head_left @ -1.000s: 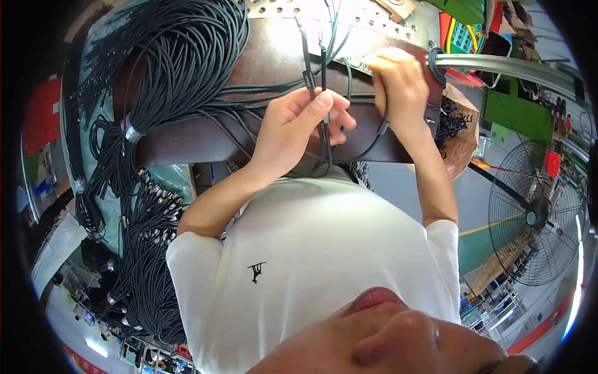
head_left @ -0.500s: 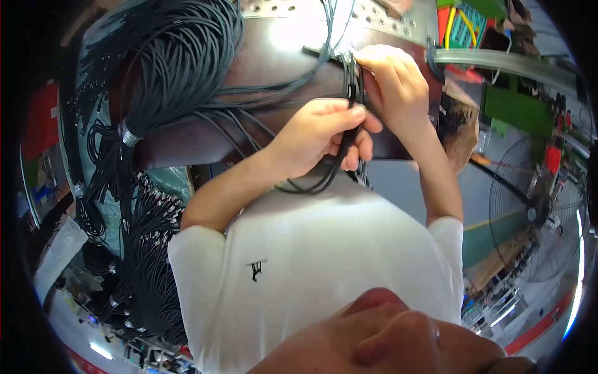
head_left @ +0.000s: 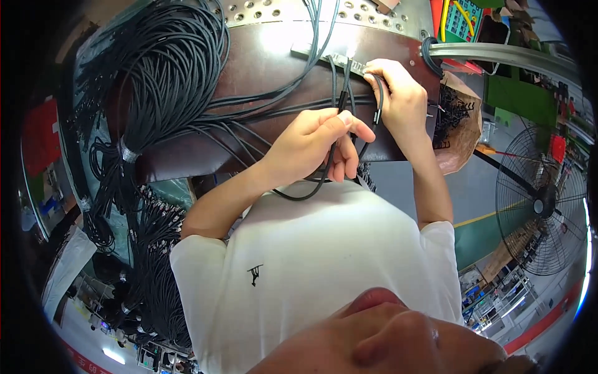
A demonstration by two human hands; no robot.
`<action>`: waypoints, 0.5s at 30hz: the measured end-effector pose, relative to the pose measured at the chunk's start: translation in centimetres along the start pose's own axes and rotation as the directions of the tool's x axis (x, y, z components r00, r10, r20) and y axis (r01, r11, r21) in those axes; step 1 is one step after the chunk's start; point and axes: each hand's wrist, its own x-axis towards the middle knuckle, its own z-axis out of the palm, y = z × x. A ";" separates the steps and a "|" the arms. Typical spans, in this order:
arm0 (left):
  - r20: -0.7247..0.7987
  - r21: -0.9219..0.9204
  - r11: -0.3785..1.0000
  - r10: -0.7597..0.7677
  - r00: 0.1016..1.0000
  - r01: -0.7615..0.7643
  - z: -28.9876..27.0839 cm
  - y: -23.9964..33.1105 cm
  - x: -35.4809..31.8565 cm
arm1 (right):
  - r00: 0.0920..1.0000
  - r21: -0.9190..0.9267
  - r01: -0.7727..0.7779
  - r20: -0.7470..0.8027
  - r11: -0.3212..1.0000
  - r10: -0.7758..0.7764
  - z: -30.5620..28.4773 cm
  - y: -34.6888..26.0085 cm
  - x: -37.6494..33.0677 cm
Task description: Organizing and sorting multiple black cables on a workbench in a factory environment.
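My left hand pinches a black cable between thumb and forefinger, its other fingers loosely curled below. That cable's lower part loops down in front of the white shirt. At the right end of a narrow pale metal strip, my right hand has its fingertips closed on the tip of another black cable, which bends down beside the palm. The exact tip is hidden by the fingers. Several cables run from the strip toward my left hand. The strip rests on the dark brown tabletop.
A large bundle of black cables lies at the left, tied with a silvery band. More bundles hang below. A perforated metal plate borders the far side. At the right are a brown paper bag of small black parts and a fan.
My right hand has shifted slightly down along the strip, and a cable now curves from its fingertips. The left hand has moved a little down and left. The metal strip shows more plainly.
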 end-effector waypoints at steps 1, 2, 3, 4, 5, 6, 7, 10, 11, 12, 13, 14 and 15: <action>0.004 0.002 1.000 -0.005 1.000 0.005 0.0 0.0 0.0 | 1.000 -0.001 -0.005 -0.003 1.000 0.005 0.0 0.0 0.0; 0.015 0.013 1.000 -0.001 1.000 0.001 -0.1 0.0 0.1 | 1.000 -0.052 -0.010 0.019 0.999 0.011 -0.1 -0.1 0.1; 0.027 0.025 1.000 0.002 1.000 -0.002 -0.1 0.0 0.1 | 0.999 -0.103 -0.015 0.040 0.995 0.019 -0.1 -0.3 0.2; 0.032 0.026 1.000 -0.003 0.999 0.002 0.0 0.0 0.3 | 0.998 -0.141 -0.036 0.049 0.989 0.044 -0.1 -0.8 0.1; 0.027 0.019 0.999 -0.042 0.999 0.042 0.1 0.1 0.4 | 0.998 -0.144 -0.043 0.046 0.989 0.050 -0.2 -0.5 0.1; 0.021 0.012 0.997 -0.081 0.996 0.081 0.2 0.2 0.5 | 0.999 -0.112 0.004 0.050 0.994 0.001 -0.2 0.0 0.1; 0.022 0.016 0.997 -0.078 0.997 0.078 0.1 0.3 0.8 | 0.997 -0.078 0.061 0.050 0.995 -0.057 -0.3 0.4 0.4; 0.140 -0.071 0.969 -0.227 0.964 0.239 0.7 1.2 1.1 | 0.960 -0.186 0.237 -0.106 0.954 -0.259 -1.9 -0.9 0.7; 0.183 0.041 0.954 -0.298 0.937 0.295 1.3 1.8 1.3 | 0.935 -0.156 0.325 -0.099 0.933 -0.342 -1.9 -1.5 0.7; 0.197 0.072 0.958 -0.287 0.938 0.278 1.6 1.8 0.7 | 0.937 -0.150 0.320 -0.094 0.935 -0.336 -1.9 -1.6 -0.2; 0.220 0.121 0.962 -0.266 0.939 0.244 1.5 2.6 0.9 | 0.954 -0.082 0.254 -0.144 0.964 -0.264 -1.9 -0.7 -0.2; 0.123 0.261 0.954 -0.183 0.975 0.146 1.4 3.1 0.5 | 0.965 0.000 0.192 -0.181 0.981 -0.188 -1.7 0.2 -0.4; 0.037 0.401 0.914 -0.083 0.996 0.061 1.1 3.6 0.1 | 0.973 0.006 0.117 -0.202 0.993 -0.113 -1.6 1.0 -0.5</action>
